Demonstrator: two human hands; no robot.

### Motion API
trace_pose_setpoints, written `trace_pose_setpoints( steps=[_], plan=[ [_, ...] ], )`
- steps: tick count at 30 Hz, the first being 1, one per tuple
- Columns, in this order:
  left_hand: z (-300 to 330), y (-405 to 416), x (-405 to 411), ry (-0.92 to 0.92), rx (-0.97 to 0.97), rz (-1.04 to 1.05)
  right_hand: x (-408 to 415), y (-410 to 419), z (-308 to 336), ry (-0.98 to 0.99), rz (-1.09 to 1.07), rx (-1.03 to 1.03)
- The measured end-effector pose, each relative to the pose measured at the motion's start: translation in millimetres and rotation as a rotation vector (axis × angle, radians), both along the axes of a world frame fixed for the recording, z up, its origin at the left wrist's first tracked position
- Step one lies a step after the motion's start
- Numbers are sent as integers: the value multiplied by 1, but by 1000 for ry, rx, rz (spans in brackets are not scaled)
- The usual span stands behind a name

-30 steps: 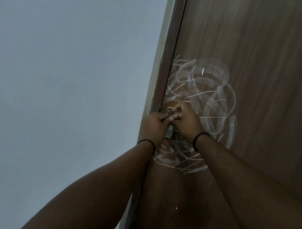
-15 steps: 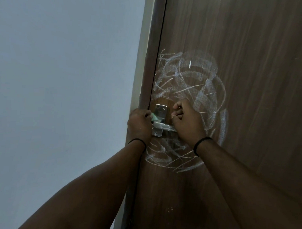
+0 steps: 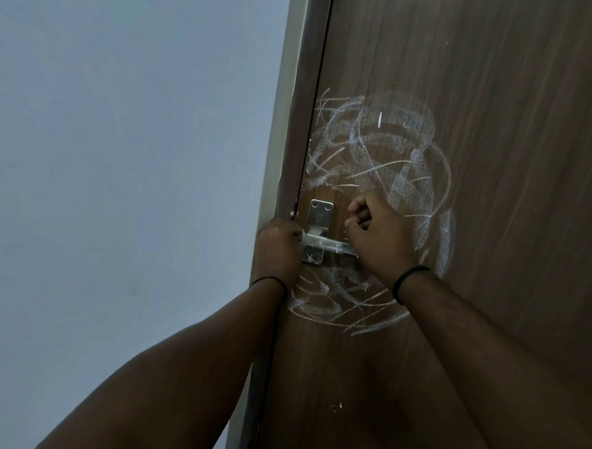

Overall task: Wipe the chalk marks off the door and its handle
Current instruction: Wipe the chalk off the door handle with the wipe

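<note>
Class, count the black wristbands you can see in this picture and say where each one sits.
2. One black wristband circles the left wrist, below the left hand. The other circles the right wrist, below the right hand. None seems hidden.

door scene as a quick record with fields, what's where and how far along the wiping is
door: brown wood door, shut against its frame
chalk marks: white scribbles and smears above, right of and below the handle
handle: metal lever handle on a plate, white chalk streaks on it
left hand: closed fist at the door edge, by the handle's left end
right hand: closed over the lever's right part
cloth: cannot tell, none visible in either hand
progress: most chalk not yet wiped
</note>
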State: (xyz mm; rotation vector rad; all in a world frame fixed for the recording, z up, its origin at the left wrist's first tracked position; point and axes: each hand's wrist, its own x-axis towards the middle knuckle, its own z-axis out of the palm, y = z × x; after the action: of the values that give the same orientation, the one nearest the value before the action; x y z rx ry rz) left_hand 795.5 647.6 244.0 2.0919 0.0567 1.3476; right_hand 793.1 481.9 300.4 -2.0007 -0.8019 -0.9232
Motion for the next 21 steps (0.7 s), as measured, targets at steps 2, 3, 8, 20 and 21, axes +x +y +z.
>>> trace_pose_setpoints(
  steps=[2,3,8,20,21],
  plan=[
    [11,-1,2,-29,-21,5,0,-1,8,-23,-6,15],
    [12,-2,3,-36,-31,1,0,-1,12,-36,-11,22],
    [-25,-4,-5,42,-47,-28,-4,0,14,-37,-5,51],
    [-17,-11,-8,-1,-319,-73,-10,-8,22,-76,-4,52],
    [-17,-11,-8,6,-325,-73,-11,-7,22,-83,0,57]
  ],
)
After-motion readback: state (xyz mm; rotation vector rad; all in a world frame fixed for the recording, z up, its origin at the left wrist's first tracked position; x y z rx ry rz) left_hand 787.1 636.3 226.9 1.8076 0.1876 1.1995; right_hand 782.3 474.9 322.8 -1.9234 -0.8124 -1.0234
